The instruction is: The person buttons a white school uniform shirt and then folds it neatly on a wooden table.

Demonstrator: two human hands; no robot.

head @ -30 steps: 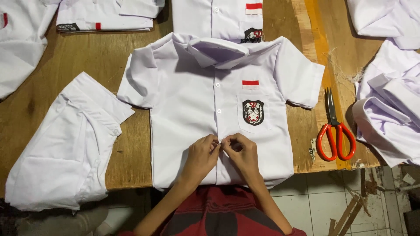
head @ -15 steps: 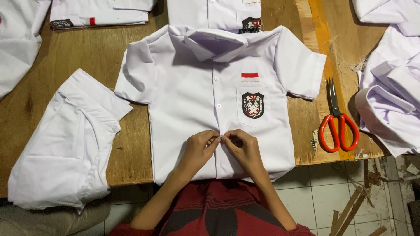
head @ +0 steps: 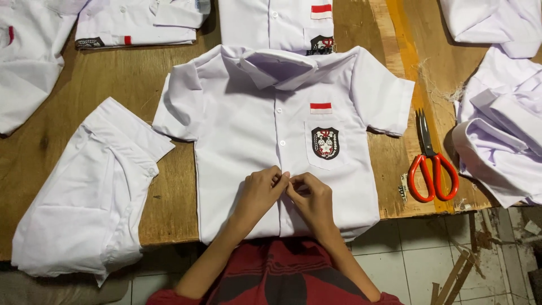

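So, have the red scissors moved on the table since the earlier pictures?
No. The red scissors lie at the same spot beside the yellow stripe on the table.

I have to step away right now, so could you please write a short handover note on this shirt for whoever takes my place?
Left hand and right hand: fingertips pinched together on the front placket of the white uniform shirt, low down.
Shirt lies face up on the wooden table, collar away from you; red-handled scissors to its right.
Done: upper buttons look closed.
Left: the placket at and below the hands.
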